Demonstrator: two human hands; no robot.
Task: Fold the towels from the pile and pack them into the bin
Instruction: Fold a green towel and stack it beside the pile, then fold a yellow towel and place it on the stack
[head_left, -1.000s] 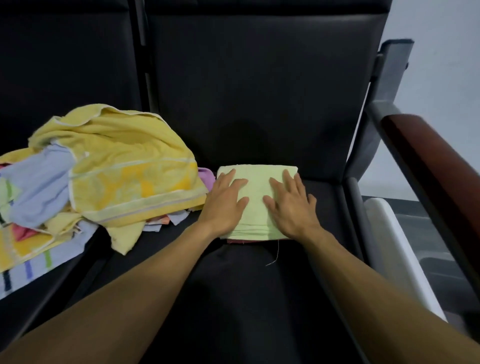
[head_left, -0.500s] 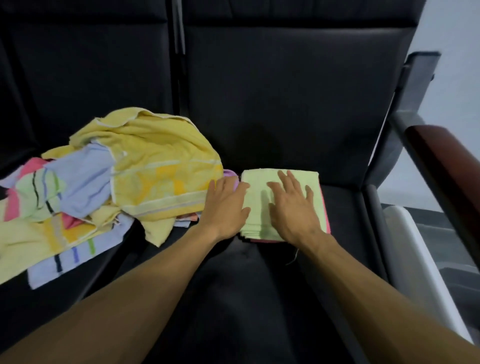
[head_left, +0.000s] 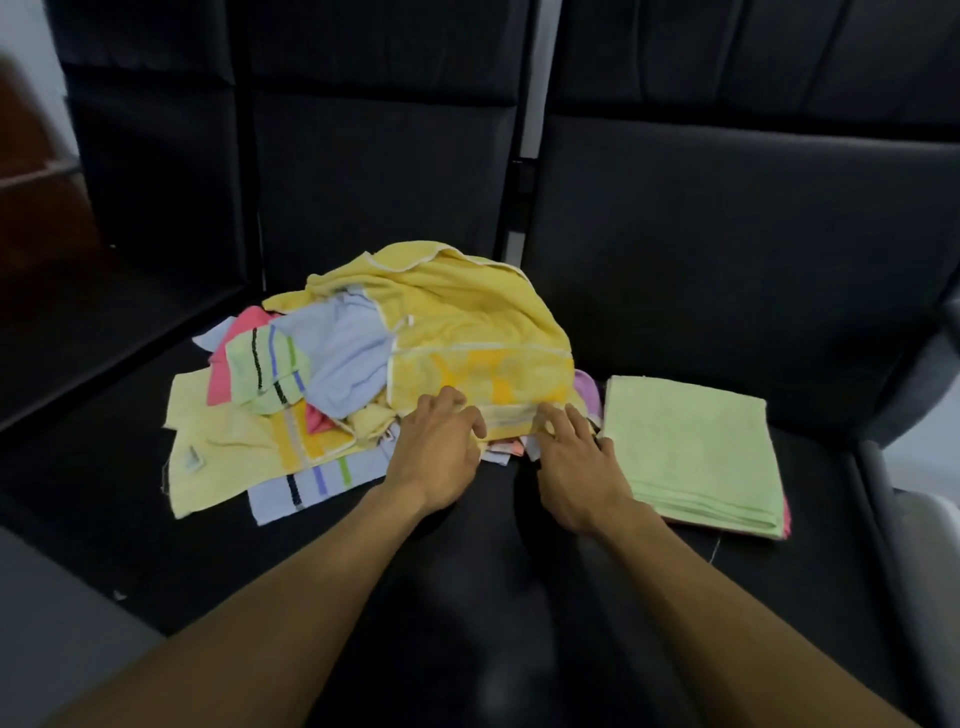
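Observation:
A loose pile of towels (head_left: 332, 395) lies on the black seat, with a big yellow towel (head_left: 467, 322) on top. My left hand (head_left: 436, 452) curls its fingers on the yellow towel's near hem. My right hand (head_left: 576, 462) touches the same hem a little to the right with fingers spread. A folded light green towel (head_left: 691, 447) lies flat on the right seat, beside my right hand, and a pink edge (head_left: 787, 512) shows under it. No bin is clearly in view.
Black seat backs (head_left: 727, 234) stand behind the pile and the folded towels. A grey armrest post (head_left: 914, 384) and a white object (head_left: 930, 519) sit at the right edge. Bare black seat cushion (head_left: 467, 597) lies under my forearms.
Both hands left the folded green towel and moved left to the yellow towel's hem. The view swung left, so the pile now sits in the middle.

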